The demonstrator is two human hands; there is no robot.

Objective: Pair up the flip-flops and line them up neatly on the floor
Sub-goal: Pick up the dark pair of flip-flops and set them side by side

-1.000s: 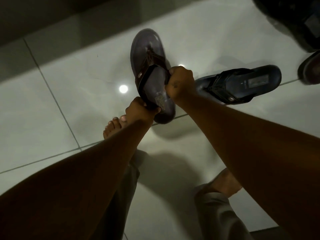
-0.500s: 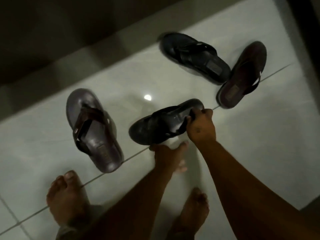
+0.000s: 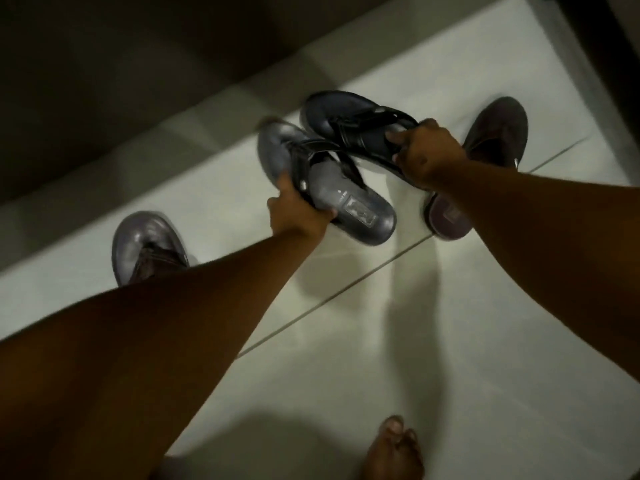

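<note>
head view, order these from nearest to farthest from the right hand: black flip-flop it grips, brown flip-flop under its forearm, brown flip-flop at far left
From the right hand:
1. Black flip-flop, in its grip, top centre.
2. Brown flip-flop on the right, just behind the hand and forearm.
3. Brown flip-flop at far left, beyond the left forearm.

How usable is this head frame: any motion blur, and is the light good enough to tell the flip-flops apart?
Head view: dim, uneven light, upper left corner nearly black. Motion smear on the grey flip-flop in the left hand and the dark flip-flop in the right hand. The two brownish flip-flops on the floor remain distinguishable; arms cast soft shadows on the tiles.
</note>
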